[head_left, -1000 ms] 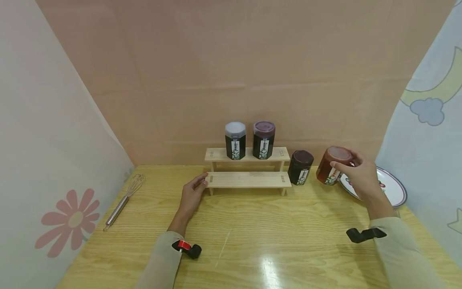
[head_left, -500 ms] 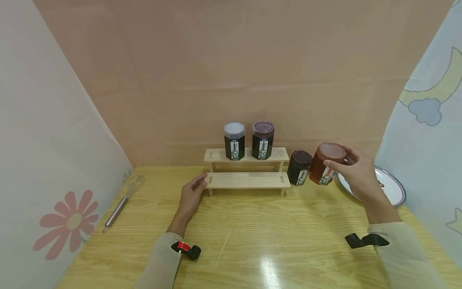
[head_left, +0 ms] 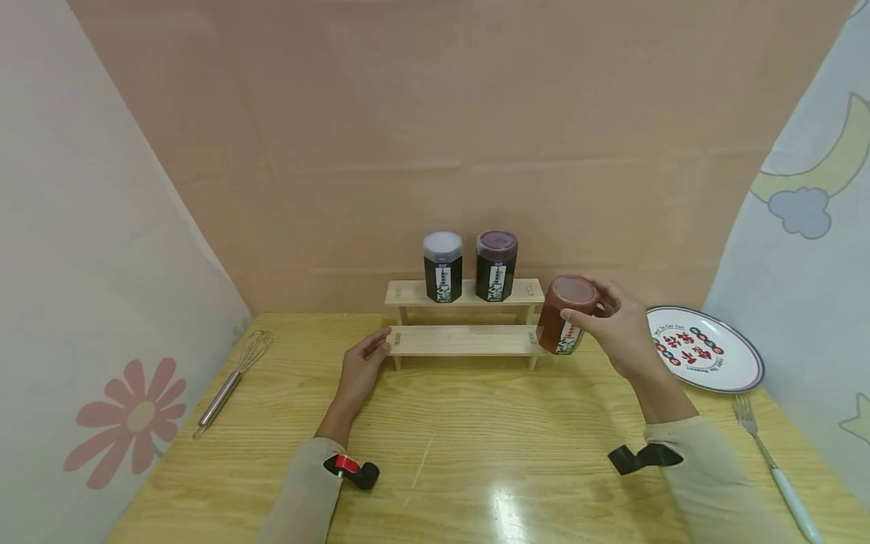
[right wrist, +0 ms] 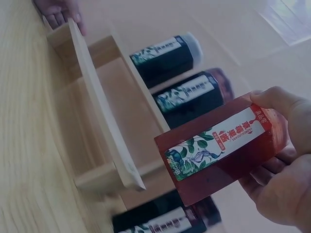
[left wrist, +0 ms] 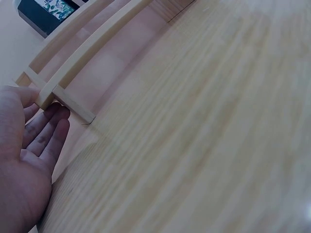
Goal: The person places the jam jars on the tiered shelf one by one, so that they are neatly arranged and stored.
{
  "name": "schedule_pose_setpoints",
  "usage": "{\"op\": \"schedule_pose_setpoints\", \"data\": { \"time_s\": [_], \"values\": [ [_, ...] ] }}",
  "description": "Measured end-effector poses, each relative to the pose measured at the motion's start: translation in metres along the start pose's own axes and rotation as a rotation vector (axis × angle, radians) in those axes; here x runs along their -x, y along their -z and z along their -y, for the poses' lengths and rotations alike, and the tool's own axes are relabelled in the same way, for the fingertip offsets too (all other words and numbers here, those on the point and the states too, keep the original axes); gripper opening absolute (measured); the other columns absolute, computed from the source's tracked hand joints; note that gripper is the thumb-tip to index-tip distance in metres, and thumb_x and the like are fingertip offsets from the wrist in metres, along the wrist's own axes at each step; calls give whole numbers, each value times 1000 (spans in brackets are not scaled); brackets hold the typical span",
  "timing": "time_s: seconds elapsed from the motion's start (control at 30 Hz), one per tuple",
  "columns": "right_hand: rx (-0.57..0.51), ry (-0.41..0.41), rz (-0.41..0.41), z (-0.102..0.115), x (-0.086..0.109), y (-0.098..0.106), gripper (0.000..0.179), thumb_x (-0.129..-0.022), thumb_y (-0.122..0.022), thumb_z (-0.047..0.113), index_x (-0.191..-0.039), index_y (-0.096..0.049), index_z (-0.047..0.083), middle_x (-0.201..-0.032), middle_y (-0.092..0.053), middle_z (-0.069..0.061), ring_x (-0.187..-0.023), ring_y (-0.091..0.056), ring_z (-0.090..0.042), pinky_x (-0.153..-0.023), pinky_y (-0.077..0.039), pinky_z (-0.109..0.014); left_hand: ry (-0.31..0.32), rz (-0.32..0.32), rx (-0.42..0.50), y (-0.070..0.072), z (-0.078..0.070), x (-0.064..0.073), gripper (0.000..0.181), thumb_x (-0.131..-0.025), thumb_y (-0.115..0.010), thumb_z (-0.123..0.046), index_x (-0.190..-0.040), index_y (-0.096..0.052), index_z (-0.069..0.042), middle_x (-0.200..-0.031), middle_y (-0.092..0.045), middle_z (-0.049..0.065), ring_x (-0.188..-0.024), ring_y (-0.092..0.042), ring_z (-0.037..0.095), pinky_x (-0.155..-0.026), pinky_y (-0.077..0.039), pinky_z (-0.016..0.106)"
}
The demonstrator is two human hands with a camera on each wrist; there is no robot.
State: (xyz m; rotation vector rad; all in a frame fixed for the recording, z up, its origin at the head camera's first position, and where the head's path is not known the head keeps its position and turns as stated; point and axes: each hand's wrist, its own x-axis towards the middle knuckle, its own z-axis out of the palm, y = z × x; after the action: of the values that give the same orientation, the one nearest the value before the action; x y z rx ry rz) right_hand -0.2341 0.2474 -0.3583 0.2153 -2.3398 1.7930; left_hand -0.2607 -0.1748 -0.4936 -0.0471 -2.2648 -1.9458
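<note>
My right hand [head_left: 621, 329] grips a red-brown hexagonal jar [head_left: 559, 325] near its top, thumb in front. The jar is tilted beside the right end of a two-step wooden rack [head_left: 469, 340]. In the right wrist view its white label [right wrist: 218, 148] with red characters shows. My left hand [head_left: 362, 366] holds the left end of the lower step, fingers around its edge. Two dark jars, one with a whitish top [head_left: 443, 272] and one with a purple top [head_left: 497, 272], stand on the upper step. Another dark jar [right wrist: 163, 216] shows below the red one in the right wrist view; the head view hides it.
A white plate [head_left: 737, 363] with red characters lies at the right by the wall. In front of it is a fork [head_left: 778, 472] with a pale handle. A wire whisk [head_left: 234, 378] lies at the left. Walls stand behind and on both sides.
My right hand has carried the red-brown jar leftward, from beside the plate to the rack's right end, now covering the dark jar there. Plate and fork are uncovered. My left hand has stayed put.
</note>
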Motion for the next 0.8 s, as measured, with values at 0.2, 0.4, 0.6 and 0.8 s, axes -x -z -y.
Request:
{"op": "schedule_pose_setpoints", "data": {
  "time_s": [0.2, 0.4, 0.6, 0.8],
  "values": [
    [-35, -11, 32, -2, -7, -29, 75, -90, -82, 19, -154, -45, 8, -131, -58, 5, -113, -62, 1, -88, -55, -11, 4, -6, 7, -1, 0, 0, 35, -103, -65, -24, -138, -67, -18, -141, -66, 8, -131, -58, 21, -92, -51, 11],
    [-62, 18, 66, -4, -15, -54, 74, -89, -83, 17, -153, -46, 7, -138, -58, -8, -115, -62, -1, -90, -55, -12, 16, -8, 7, -2, -2, 0, 35, -104, -64, -22, -138, -67, -18, -142, -65, 8, -132, -58, 22, -92, -50, 11],
    [-56, 3, 86, 0, -20, -72, 76, -88, -84, 21, -154, -46, 11, -146, -54, -14, -129, -58, -20, -92, -54, -13, 25, -8, 8, -1, -3, -1, 34, -104, -64, -22, -137, -68, -18, -142, -65, 6, -133, -58, 21, -93, -50, 11],
    [-49, 1, 111, 3, -23, -90, 73, -88, -84, 21, -152, -49, 14, -147, -53, -11, -138, -54, -28, -95, -52, -14, 24, -11, 4, -1, -2, -1, 34, -104, -64, -22, -137, -68, -18, -142, -65, 6, -132, -58, 21, -93, -50, 10]
  ]
}}
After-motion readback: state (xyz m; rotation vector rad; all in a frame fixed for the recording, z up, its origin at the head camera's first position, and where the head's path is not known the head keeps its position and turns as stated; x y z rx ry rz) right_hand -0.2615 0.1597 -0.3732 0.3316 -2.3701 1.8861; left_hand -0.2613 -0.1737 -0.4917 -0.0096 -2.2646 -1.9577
